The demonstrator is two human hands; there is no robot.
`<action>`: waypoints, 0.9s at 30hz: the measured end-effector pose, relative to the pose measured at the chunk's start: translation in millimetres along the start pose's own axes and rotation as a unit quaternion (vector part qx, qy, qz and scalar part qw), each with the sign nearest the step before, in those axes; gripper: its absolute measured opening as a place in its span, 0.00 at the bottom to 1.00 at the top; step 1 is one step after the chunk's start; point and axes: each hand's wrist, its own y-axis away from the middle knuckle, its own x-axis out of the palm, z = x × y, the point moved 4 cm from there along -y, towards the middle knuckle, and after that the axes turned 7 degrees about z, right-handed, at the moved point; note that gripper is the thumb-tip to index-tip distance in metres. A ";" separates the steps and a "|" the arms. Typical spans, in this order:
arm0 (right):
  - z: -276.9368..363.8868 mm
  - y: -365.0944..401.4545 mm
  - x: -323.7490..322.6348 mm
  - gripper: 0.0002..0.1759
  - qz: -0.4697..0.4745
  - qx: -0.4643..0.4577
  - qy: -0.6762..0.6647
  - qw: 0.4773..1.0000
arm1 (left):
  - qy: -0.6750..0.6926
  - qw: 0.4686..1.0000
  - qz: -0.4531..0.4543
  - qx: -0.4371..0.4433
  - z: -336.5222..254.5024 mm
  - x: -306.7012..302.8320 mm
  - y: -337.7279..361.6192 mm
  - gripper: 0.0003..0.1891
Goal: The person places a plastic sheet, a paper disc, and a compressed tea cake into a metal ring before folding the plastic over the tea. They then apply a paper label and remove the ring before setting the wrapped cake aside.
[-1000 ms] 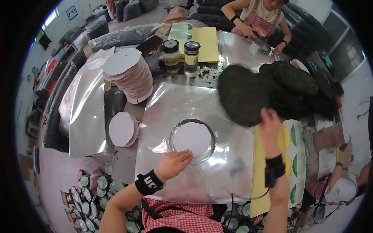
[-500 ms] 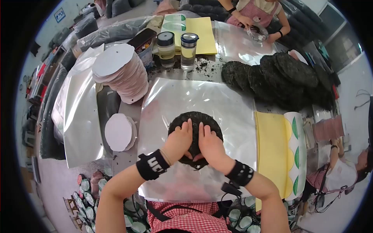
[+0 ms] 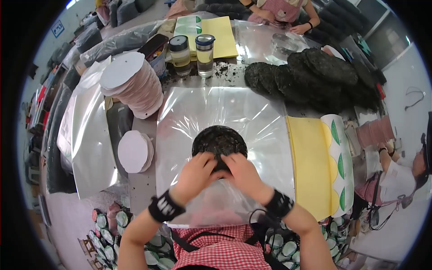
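A dark round dried seaweed cake (image 3: 219,137) lies on clear plastic film (image 3: 265,103) right in front of me. My left hand (image 3: 195,173) is at its near left edge, fingers curled in over the rim. Mirroring it, my right hand (image 3: 243,173) bends its fingers over the near right part of the cake. The two thumbs come close together at the near rim, and the fingertips are slightly blurred. Creases in the film fan out from the cake. Both wrists wear black bands.
Dark seaweed cakes (image 3: 310,76) are heaped at back right. Yellow label sheets (image 3: 310,166) lie to the right. On the left stand a tall stack of white discs (image 3: 132,85) and a short one (image 3: 135,152). Two bottles (image 3: 204,56) stand behind. Co-workers are at the back (image 3: 279,11) and right (image 3: 393,175).
My hands have drawn back from the cake's middle to its near edge, with fingers now curled. The film creases are stronger. The co-worker at the back has let go of a clear wrapped thing.
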 end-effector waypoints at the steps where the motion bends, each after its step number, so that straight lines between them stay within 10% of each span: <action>1: 25.8 29.3 -17.1 0.30 -0.041 -0.038 -0.009 0.998 | 0.018 0.999 -0.024 0.027 -14.6 -11.2 30.8 0.20; 6: 21.9 131.8 -0.1 0.21 -0.091 -0.024 0.111 0.989 | -0.079 0.994 0.063 -0.045 20.9 60.1 140.1 0.15; 9: 2.7 136.7 -15.6 0.14 -0.069 -0.001 0.185 0.980 | -0.092 0.991 -0.042 -0.091 -13.9 -20.7 91.3 0.10; 11: 69.4 131.8 -108.2 0.09 -0.221 -0.011 0.198 0.955 | -0.117 0.969 -0.187 -0.107 -58.0 -66.2 103.1 0.07; 13: 105.4 161.3 -116.1 0.06 -0.021 -0.106 0.049 0.993 | -0.034 0.962 -0.161 0.217 -80.2 -39.0 140.5 0.19; 14: 116.3 153.3 -106.0 0.06 -0.145 -0.270 -0.004 0.952 | 0.003 0.927 -0.107 0.360 -89.5 -23.6 163.1 0.25; 16: 91.6 141.8 -29.9 0.07 0.005 -0.280 -0.024 0.960 | -0.002 0.964 0.064 0.257 -55.8 33.6 145.3 0.37; 18: 8.0 136.1 41.5 0.19 0.035 -0.180 0.091 0.979 | -0.048 0.997 0.000 -0.066 13.9 46.6 120.5 0.47; 20: -22.2 101.9 10.5 0.34 -0.057 -0.036 0.067 0.995 | -0.087 0.978 -0.147 -0.122 13.7 -7.2 70.0 0.50; 24: -37.7 64.7 40.2 0.56 -0.112 0.052 0.051 0.991 | -0.032 0.996 -0.070 0.033 -3.7 27.2 -0.7 0.40; 27: -70.2 53.4 61.1 0.66 -0.200 0.099 -0.361 0.905 | 0.004 0.992 -0.045 -0.120 14.6 45.8 -13.9 0.28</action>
